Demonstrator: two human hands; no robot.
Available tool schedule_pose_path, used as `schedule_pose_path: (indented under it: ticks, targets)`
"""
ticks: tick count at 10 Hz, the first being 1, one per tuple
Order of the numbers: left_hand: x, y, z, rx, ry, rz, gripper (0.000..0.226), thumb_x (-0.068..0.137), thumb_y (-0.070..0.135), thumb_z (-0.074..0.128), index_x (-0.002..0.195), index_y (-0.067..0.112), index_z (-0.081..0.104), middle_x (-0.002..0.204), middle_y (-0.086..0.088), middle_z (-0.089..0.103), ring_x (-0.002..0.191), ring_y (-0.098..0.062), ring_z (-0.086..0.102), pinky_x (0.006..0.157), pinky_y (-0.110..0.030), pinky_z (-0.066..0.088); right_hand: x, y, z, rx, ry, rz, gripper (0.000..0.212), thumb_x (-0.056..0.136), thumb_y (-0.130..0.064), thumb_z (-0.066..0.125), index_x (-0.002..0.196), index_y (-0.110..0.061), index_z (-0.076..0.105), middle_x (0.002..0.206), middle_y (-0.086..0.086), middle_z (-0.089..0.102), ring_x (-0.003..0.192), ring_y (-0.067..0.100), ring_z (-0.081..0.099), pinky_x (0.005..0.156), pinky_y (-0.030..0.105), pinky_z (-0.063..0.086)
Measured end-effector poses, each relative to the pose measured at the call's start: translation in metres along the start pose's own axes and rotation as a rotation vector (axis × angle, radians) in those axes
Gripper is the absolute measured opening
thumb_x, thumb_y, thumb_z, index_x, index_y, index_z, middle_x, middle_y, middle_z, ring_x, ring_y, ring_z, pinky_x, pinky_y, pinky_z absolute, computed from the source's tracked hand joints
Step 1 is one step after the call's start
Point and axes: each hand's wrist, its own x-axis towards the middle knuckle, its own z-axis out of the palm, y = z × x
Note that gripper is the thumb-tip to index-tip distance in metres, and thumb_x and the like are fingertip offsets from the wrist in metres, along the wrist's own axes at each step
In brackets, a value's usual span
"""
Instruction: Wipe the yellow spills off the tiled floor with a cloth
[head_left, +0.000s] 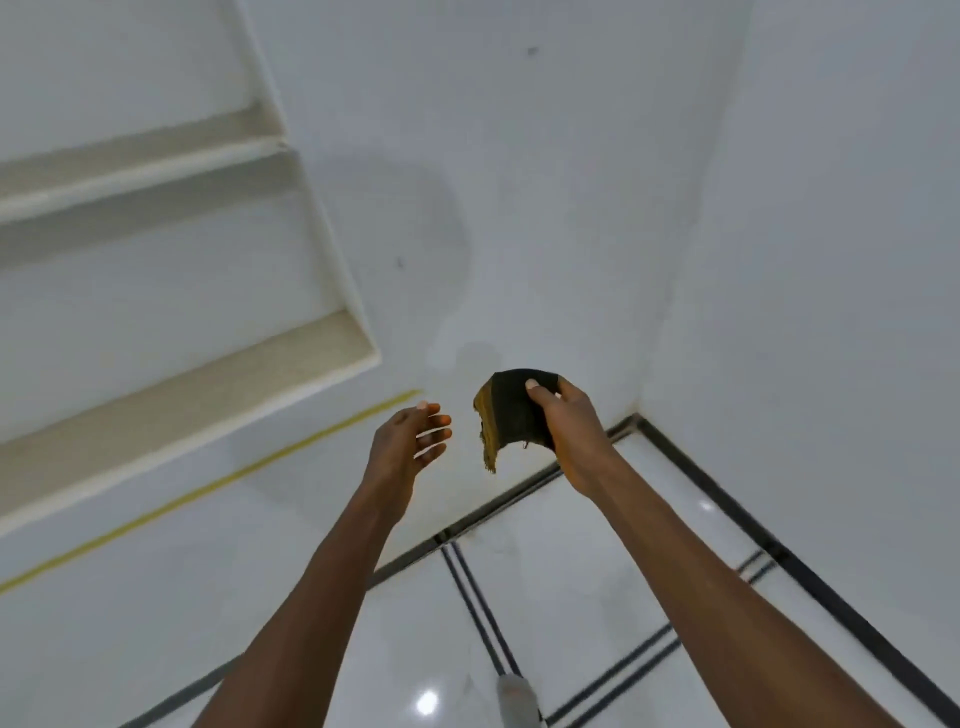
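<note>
Head view: the right hand (569, 426) holds its grip clenched on a dark cloth (511, 413) with a yellowed edge, raised above the tiled floor (597, 597); the left hand (408, 441) hovers beside it, fingers released.

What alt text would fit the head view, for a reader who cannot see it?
A right hand holds a dark cloth with a yellowed edge in the air, the empty left hand open beside it, above a glossy white tiled floor near a wall corner.

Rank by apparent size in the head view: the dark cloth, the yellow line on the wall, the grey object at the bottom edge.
1. yellow line, by far the longest.
2. dark cloth, held in the right hand.
3. grey object, blurred and cut off; its closeness to the cloth makes this order unsure.
</note>
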Motion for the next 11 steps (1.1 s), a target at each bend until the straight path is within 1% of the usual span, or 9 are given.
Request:
schedule_pose_path:
  ticks: [2, 3, 4, 6, 7, 8, 9, 10, 11]
  targets:
    - [0.073, 0.033, -0.117, 0.216, 0.268, 0.068, 0.021, 0.106, 0.023, 0.056, 0.114, 0.011, 0.072, 0.111, -0.011, 0.075, 0.103, -0.027, 0.072, 0.089, -0.034, 0.058, 0.101, -0.006, 0.144, -0.149, -0.258, 0.03, 0.023, 0.106, -0.024, 0.059, 0.127, -0.017, 0.064, 0.123, 0.009, 0.072, 0.114, 0.025, 0.071, 0.099, 0.043, 0.06]
    - [0.097, 0.042, -0.156, 0.307, 0.332, 0.08, 0.023, 0.105, 0.026, 0.058, 0.119, 0.012, 0.07, 0.11, -0.006, 0.074, 0.102, -0.025, 0.072, 0.085, -0.031, 0.057, 0.129, -0.007, 0.2, -0.225, -0.33, 0.042, 0.013, 0.106, -0.022, 0.058, 0.118, -0.023, 0.063, 0.121, 0.007, 0.071, 0.114, 0.024, 0.069, 0.095, 0.037, 0.061]
    - [0.125, 0.053, -0.189, 0.37, 0.383, 0.092, 0.025, 0.104, 0.028, 0.058, 0.12, 0.013, 0.069, 0.112, -0.006, 0.073, 0.098, -0.019, 0.073, 0.088, -0.036, 0.059, 0.159, -0.004, 0.254, -0.289, -0.389, 0.045, 0.011, 0.106, -0.02, 0.056, 0.106, -0.03, 0.061, 0.115, 0.003, 0.069, 0.114, 0.025, 0.068, 0.097, 0.039, 0.06]
    - [0.186, 0.078, -0.248, 0.332, 0.452, 0.099, 0.023, 0.104, 0.024, 0.059, 0.117, 0.009, 0.07, 0.111, -0.01, 0.073, 0.097, -0.024, 0.074, 0.087, -0.037, 0.059, 0.227, 0.003, 0.342, -0.319, -0.43, 0.072, 0.036, 0.106, -0.022, 0.056, 0.142, -0.017, 0.056, 0.136, 0.008, 0.064, 0.121, 0.025, 0.063, 0.104, 0.041, 0.058]
    - [0.208, 0.076, -0.264, 0.336, 0.444, 0.058, 0.022, 0.101, 0.031, 0.061, 0.112, 0.014, 0.071, 0.108, -0.008, 0.074, 0.099, -0.028, 0.074, 0.095, -0.046, 0.06, 0.259, 0.015, 0.347, -0.604, -0.407, -0.025, 0.045, 0.106, -0.018, 0.054, 0.15, -0.015, 0.046, 0.137, 0.001, 0.058, 0.122, 0.021, 0.059, 0.1, 0.031, 0.053]
    - [0.232, 0.063, -0.272, 0.358, 0.427, 0.036, 0.017, 0.098, 0.03, 0.062, 0.106, 0.018, 0.072, 0.11, -0.006, 0.074, 0.097, -0.028, 0.075, 0.096, -0.051, 0.06, 0.29, 0.037, 0.351, -0.91, -0.369, -0.136, 0.051, 0.101, -0.011, 0.057, 0.15, -0.015, 0.043, 0.132, 0.013, 0.065, 0.122, 0.031, 0.064, 0.101, 0.037, 0.055]
    - [0.24, 0.064, -0.267, 0.4, 0.416, 0.028, 0.019, 0.103, 0.023, 0.06, 0.111, 0.009, 0.069, 0.105, -0.016, 0.073, 0.079, -0.032, 0.073, 0.073, -0.037, 0.06, 0.295, 0.046, 0.348, -1.043, -0.368, -0.213, 0.053, 0.098, -0.011, 0.061, 0.148, -0.014, 0.046, 0.131, 0.013, 0.067, 0.12, 0.033, 0.066, 0.1, 0.044, 0.058]
    - [0.245, 0.058, -0.263, 0.412, 0.378, 0.046, 0.019, 0.103, 0.022, 0.059, 0.11, 0.005, 0.067, 0.088, -0.023, 0.072, 0.06, -0.034, 0.068, 0.054, -0.033, 0.053, 0.286, 0.051, 0.337, -1.105, -0.373, -0.35, 0.049, 0.098, -0.011, 0.063, 0.145, -0.009, 0.048, 0.131, 0.016, 0.064, 0.119, 0.034, 0.064, 0.1, 0.047, 0.057]
    - [0.25, 0.058, -0.258, 0.459, 0.331, 0.074, 0.016, 0.103, 0.022, 0.059, 0.107, 0.009, 0.069, 0.087, -0.017, 0.073, 0.055, -0.025, 0.063, 0.052, -0.029, 0.05, 0.279, 0.052, 0.326, -0.981, -0.365, -0.403, 0.042, 0.1, -0.014, 0.063, 0.141, -0.011, 0.052, 0.128, 0.011, 0.064, 0.114, 0.028, 0.065, 0.098, 0.043, 0.058]
